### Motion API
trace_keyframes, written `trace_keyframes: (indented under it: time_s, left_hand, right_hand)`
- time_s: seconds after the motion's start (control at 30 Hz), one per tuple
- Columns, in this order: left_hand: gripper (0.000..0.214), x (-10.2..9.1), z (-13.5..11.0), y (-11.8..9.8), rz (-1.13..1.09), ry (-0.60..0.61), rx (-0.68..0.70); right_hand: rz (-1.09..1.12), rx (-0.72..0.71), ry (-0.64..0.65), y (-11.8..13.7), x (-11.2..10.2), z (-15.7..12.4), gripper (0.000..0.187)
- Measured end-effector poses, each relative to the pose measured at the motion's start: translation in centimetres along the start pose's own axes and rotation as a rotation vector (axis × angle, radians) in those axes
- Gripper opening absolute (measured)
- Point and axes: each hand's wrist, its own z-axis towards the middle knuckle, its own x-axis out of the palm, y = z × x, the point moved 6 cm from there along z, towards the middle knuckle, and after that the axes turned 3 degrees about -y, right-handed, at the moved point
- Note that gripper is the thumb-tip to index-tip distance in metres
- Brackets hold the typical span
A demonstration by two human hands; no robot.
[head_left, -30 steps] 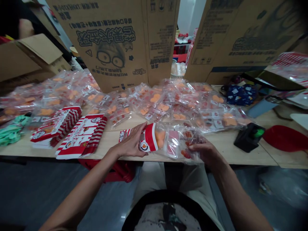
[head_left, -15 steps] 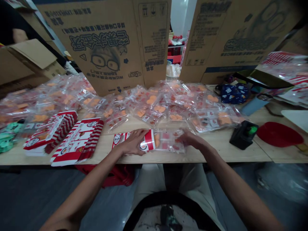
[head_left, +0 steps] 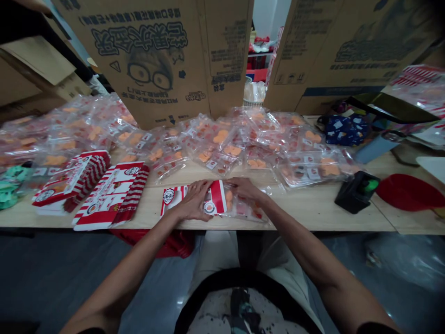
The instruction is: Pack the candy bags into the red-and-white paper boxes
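Observation:
My left hand [head_left: 193, 200] wraps over a red-and-white striped cardboard box [head_left: 219, 196] lying flat near the table's front edge. From the box's open right end sticks a clear plastic packet [head_left: 240, 208] with orange and reddish pieces inside. My right hand [head_left: 245, 188] is closed on the packet's upper edge beside the box opening, fingertips close to the cardboard. Part of the packet is hidden inside the box and under my right hand. To the left lie two stacks of flat striped boxes, a nearer stack [head_left: 110, 197] and a farther stack [head_left: 71, 180].
Clear packets [head_left: 220, 137] are heaped along the back of the table [head_left: 299, 215]. Large cartons [head_left: 156, 65] stand behind them. At right are a black tape dispenser [head_left: 357, 192], a red fan-shaped object [head_left: 410, 192], a blue bottle [head_left: 377, 147] and a patterned pouch [head_left: 346, 129].
My right hand has moved left along the packet, from its far right end to beside the box opening. My left hand stays on the box. The camera view has shifted slightly.

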Motion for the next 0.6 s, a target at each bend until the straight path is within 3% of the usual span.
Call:
trace_keyframes:
  time_s: [0.17, 0.27, 0.33, 0.37, 0.43, 0.5, 0.53, 0.6]
  left_hand:
    - [0.132, 1.0, 0.5, -1.0, -0.05, 0.065, 0.063]
    - [0.129, 0.8, 0.4, -0.7, -0.036, 0.119, 0.057]
    - [0.126, -0.3, -0.7, 0.6, -0.049, 0.081, 0.019]
    - [0.12, -1.3, -1.7, 1.8, -0.068, -0.004, -0.032]
    - [0.101, -3.6, -4.8, 5.2, -0.107, -0.314, -0.23]
    - [0.082, -4.7, -8.7, 8.8, -0.157, -0.619, -0.504]
    - [0.077, -4.4, -10.3, 10.1, -0.2, -0.693, -0.619]
    - [0.076, -2.5, -11.5, 11.4, -0.297, -0.67, -0.72]
  right_hand:
    - [0.062, -0.069, 0.031, 0.5, 0.3, 1.0, 0.051]
    - [0.03, 0.013, -0.099, 0.3, 0.0, 1.2, 0.053]
    - [-0.006, 0.106, -0.236, -1.0, -1.0, -0.4, 0.06]
    - [-0.022, 0.168, -0.312, -2.1, -1.7, -1.8, 0.061]
    - [-0.042, 0.329, -0.444, -5.1, -2.9, -5.6, 0.058]
    - [-0.022, 0.621, -0.537, -8.9, -3.4, -10.1, 0.055]
    - [-0.013, 0.714, -0.486, -10.2, -2.8, -11.8, 0.057]
    - [0.094, 0.725, -0.389, -11.0, -1.0, -13.3, 0.059]
